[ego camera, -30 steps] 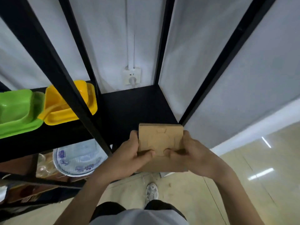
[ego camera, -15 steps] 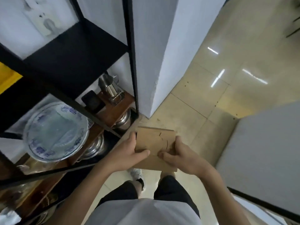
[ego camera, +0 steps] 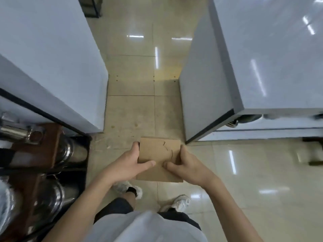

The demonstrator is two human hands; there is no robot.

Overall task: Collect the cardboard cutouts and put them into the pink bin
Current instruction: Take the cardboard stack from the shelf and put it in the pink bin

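Observation:
A flat stack of brown cardboard cutouts (ego camera: 160, 151) is held level in front of my body, with curved cut lines on its top sheet. My left hand (ego camera: 130, 165) grips its left edge, thumb lying across the top. My right hand (ego camera: 183, 164) grips the right edge the same way. Both hands are shut on the cardboard. No pink bin is in view.
A pale tiled floor aisle (ego camera: 139, 110) runs ahead between a white partition (ego camera: 52, 67) on the left and a glossy white cabinet (ego camera: 262, 58) on the right. Low at left, a dark shelf holds steel pots (ego camera: 70, 151). My feet (ego camera: 181, 203) stand below the cardboard.
The view has swung from the black shelving with the yellow and green bins to the right and down toward the floor aisle. Both hands keep the same hold on the cardboard.

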